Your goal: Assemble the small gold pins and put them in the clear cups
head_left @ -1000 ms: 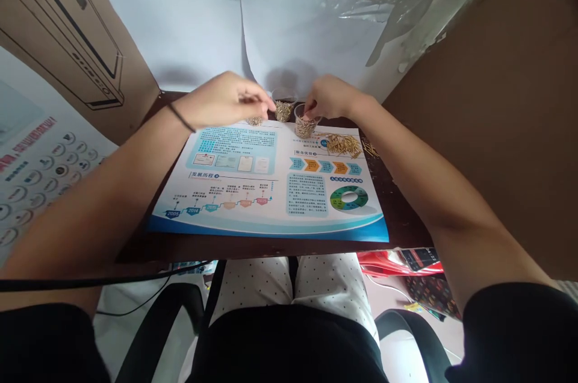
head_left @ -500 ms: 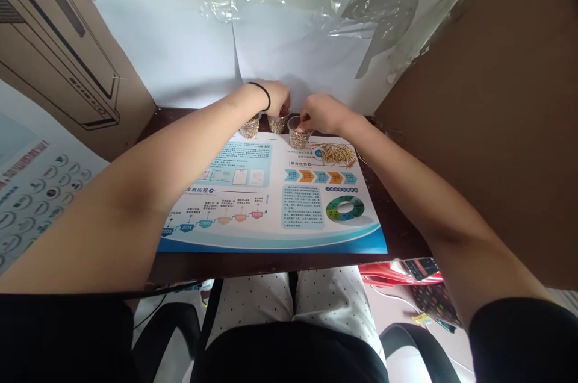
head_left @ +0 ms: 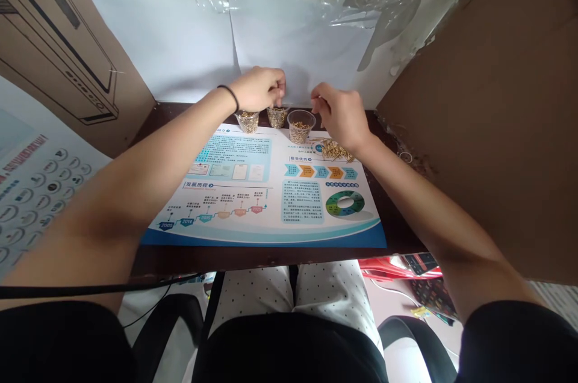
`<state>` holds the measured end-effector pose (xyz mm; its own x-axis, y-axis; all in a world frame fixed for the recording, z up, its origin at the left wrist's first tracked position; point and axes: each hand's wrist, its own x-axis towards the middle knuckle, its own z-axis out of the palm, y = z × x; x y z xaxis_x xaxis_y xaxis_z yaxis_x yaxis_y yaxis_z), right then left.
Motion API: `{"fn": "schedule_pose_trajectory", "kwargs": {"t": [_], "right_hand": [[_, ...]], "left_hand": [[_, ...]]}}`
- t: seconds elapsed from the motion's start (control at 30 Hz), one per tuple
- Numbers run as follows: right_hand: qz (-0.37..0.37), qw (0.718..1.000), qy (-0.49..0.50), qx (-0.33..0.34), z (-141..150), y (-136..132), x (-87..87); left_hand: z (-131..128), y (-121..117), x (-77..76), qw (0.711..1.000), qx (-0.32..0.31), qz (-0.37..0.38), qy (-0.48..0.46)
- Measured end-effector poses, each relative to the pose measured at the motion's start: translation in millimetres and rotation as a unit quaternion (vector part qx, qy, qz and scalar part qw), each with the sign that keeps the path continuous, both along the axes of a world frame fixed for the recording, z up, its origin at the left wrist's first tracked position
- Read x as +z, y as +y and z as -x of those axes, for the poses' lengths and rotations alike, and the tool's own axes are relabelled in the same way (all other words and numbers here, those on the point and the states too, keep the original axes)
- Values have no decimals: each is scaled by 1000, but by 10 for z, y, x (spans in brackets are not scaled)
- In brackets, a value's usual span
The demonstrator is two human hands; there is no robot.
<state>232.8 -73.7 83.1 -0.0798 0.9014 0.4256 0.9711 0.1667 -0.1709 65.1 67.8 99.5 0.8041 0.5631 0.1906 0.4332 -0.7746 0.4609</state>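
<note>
Gold pins (head_left: pixel 298 132) in clear cups (head_left: pixel 301 118) | dark desk (head_left: pixel 253 259), printed poster (head_left: pixel 266 208) | left hand (head_left: pixel 258 89), right hand (head_left: pixel 341 117) curled, grip unclear

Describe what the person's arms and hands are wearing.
The left hand and right hand are bare, without gloves. A thin black band circles the left wrist. The left sleeve and right sleeve are black. A black cable crosses the left arm.

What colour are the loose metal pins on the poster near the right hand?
The loose metal pins are golden; the head view shows them best.
</note>
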Motion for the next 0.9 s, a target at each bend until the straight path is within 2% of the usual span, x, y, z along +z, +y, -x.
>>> {"fn": "schedule_pose_trajectory", "kwargs": {"t": [0.07,0.13,0.23,0.3,0.37,0.47,0.67,0.8,0.9], "right_hand": [[-32,989,141,22,22,-111,-111],[-20,963,264,57,66,-187,-247],[55,906,399,128,150,-254,-460],[85,869,465,146,192,-286,-591],[88,847,507,136,216,-313,-703],[88,829,542,110,236,-345,-814],[109,833,530,115,331,-417,-870],[111,856,490,121,390,-465,-890],[94,879,453,118,409,-480,-888]], "left_hand": [[153,-301,-103,984,4,150,-95],[271,-587,-278,949,7,278,-149],[357,-877,-560,896,30,410,-169],[370,-969,-684,868,54,463,-170],[370,-1006,-741,847,73,493,-183],[373,-1012,-751,821,80,524,-212],[397,-967,-762,779,69,577,-236],[389,-959,-779,797,63,554,-233],[383,-974,-815,825,44,511,-238]]}}
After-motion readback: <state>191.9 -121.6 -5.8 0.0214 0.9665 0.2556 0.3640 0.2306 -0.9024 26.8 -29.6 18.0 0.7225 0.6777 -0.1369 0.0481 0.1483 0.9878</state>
